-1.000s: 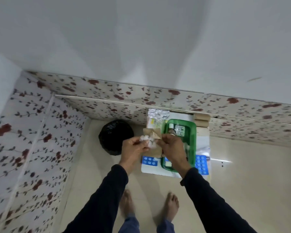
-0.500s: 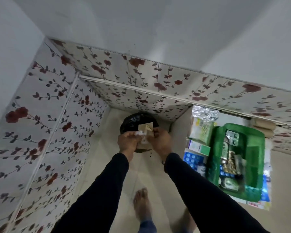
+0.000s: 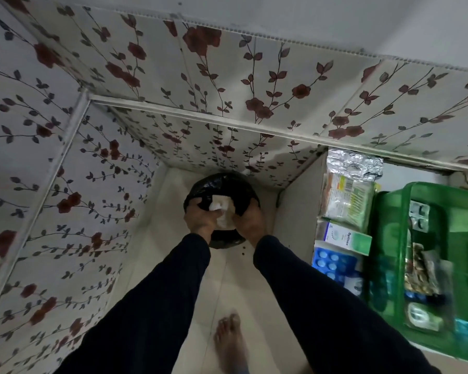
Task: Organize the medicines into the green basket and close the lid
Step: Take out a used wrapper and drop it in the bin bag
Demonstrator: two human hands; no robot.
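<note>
My left hand and my right hand are side by side over a bin lined with a black bag on the floor. Between them they hold a crumpled white wrapper in the bin's mouth. The green basket stands at the right on a white table, open, with blister strips and small packets inside. Left of the basket lie a foil-topped sachet pack, a white and green box and a blue blister pack.
Floral-patterned panels close off the left side and the back. The white table's side stands just right of the bin. My bare foot is on the pale floor tiles below my arms.
The view has swung left from the table to the bin. Both hands have carried the wrapper away from the basket and lowered it into the bin's mouth.
</note>
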